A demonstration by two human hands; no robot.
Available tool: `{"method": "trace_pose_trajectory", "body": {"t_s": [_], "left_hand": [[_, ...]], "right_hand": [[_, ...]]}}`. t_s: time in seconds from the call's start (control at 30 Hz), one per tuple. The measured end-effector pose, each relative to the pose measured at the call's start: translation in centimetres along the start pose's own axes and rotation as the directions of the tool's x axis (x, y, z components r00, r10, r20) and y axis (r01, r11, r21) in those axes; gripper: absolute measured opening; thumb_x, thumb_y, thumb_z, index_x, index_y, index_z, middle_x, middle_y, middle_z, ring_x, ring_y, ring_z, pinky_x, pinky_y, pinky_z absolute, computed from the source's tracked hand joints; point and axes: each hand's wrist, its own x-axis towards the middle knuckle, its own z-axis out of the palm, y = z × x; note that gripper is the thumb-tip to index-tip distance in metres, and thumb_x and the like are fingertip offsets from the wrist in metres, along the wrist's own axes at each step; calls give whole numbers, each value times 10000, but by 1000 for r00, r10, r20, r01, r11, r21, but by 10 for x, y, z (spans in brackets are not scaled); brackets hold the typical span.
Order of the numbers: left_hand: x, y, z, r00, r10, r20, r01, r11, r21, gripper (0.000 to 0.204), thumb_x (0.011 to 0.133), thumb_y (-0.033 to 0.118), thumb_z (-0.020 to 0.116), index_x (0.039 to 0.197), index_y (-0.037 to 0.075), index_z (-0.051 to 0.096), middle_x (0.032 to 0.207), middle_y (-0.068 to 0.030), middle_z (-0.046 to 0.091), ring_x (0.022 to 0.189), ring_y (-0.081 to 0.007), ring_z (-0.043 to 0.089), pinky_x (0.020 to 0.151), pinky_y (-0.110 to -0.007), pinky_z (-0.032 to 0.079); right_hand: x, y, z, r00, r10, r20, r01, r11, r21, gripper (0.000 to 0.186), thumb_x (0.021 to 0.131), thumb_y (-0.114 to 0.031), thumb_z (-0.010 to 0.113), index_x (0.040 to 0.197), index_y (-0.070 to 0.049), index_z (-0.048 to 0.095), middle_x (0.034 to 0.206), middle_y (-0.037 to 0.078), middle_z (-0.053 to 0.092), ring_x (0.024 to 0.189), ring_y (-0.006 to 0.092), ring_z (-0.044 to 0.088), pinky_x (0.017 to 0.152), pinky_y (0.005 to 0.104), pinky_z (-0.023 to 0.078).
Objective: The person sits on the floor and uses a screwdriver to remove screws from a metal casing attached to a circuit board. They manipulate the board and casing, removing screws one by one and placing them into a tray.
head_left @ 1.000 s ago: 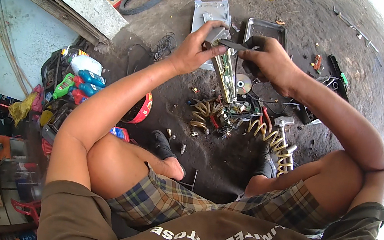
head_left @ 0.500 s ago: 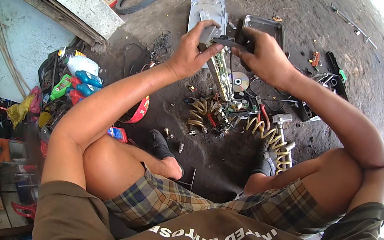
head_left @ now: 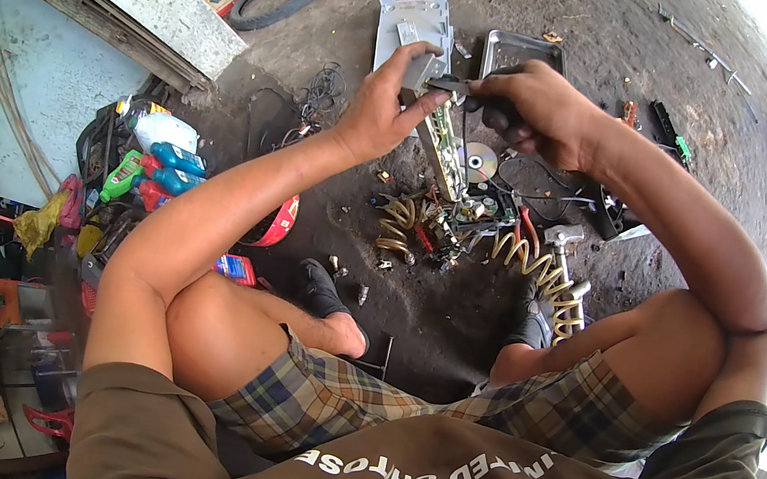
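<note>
My left hand (head_left: pixel 380 107) is closed on the upper end of a long metal-framed circuit board (head_left: pixel 443 156), which slopes down toward the pile on the ground. A dark plug-like piece (head_left: pixel 449 84) sits at that end, under my left thumb. My right hand (head_left: pixel 555 114) meets it from the right, fingers curled together. What those fingers grip is dark and mostly hidden by them. Below hangs a thin black cable (head_left: pixel 464 139). Beneath the board lies a heap of small electronic parts (head_left: pixel 440 234), with red-handled pliers (head_left: pixel 529 231) beside it.
Beyond my hands lie a grey metal panel (head_left: pixel 396 13) and a shallow metal tray (head_left: pixel 497 47). A disc (head_left: pixel 482 163) and a coiled yellowish hose (head_left: pixel 540 274) rest on the dirty ground. Bottles (head_left: pixel 175 166) crowd the left, near a red round container (head_left: pixel 280 222).
My right hand has turned, its fingers curling further in beside the board's upper end. The dark piece there has shifted slightly. My left hand keeps its hold almost unmoved.
</note>
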Motion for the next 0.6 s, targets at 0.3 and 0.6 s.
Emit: {"method": "trace_pose_trajectory", "body": {"t_s": [0.3,0.6], "left_hand": [[-5,-9,-3,1000,2,-15,-1,998,63,506,1013,109,729,1455,32,494,1203,-136,709,1040,-162,698,857,-325,566],[-7,-10,-7,999,-51,18,51,998,38,505,1023,104,717,1464,36,481,1212,-130,709,1046,-148,703,845,-314,569]], "right_hand": [[14,32,9,679,-723,129,475,299,-828,186,950,-154,682,1064,-9,711,881,208,750,829,425,739,736,494,583],[13,35,10,607,-735,302,380,-65,-923,240,953,-219,665,1074,-13,638,821,174,729,746,389,746,661,498,588]]}}
